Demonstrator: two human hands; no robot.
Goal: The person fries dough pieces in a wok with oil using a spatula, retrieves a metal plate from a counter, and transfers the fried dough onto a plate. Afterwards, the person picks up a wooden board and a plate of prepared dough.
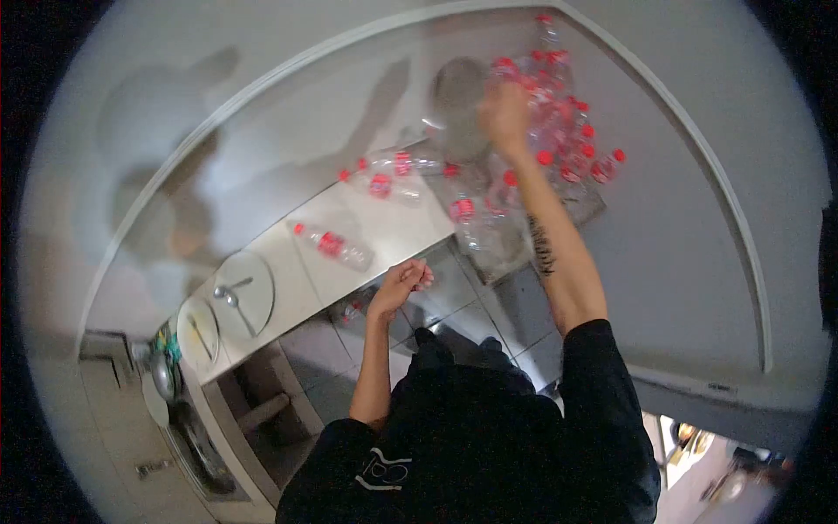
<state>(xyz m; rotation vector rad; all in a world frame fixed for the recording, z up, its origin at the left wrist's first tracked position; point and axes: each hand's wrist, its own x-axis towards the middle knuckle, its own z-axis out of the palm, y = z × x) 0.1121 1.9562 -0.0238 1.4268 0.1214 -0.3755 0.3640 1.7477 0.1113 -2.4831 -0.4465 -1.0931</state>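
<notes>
My right hand (506, 115) is stretched out at the edge of a crowded cluster of clear plastic bottles (559, 131) with red caps. Motion smears its fingers, so whether it grips a bottle is unclear. Low in front of my body, my left hand (403, 284) hangs with loosely bent fingers and nothing visible in it. Nearest to it on the white counter lies a bottle (332, 244) with a red label. Two more bottles lie farther back, one of them a labelled bottle (381, 185). Another bottle (464, 214) lies below my right forearm.
A round grey-brown object (460, 109) stands against the wall left of my right hand. On the counter's left end are a white plate (257, 301) with spoons and a second plate (195, 339). A sink (205, 450) lies beyond. Tiled floor (454, 301) shows below.
</notes>
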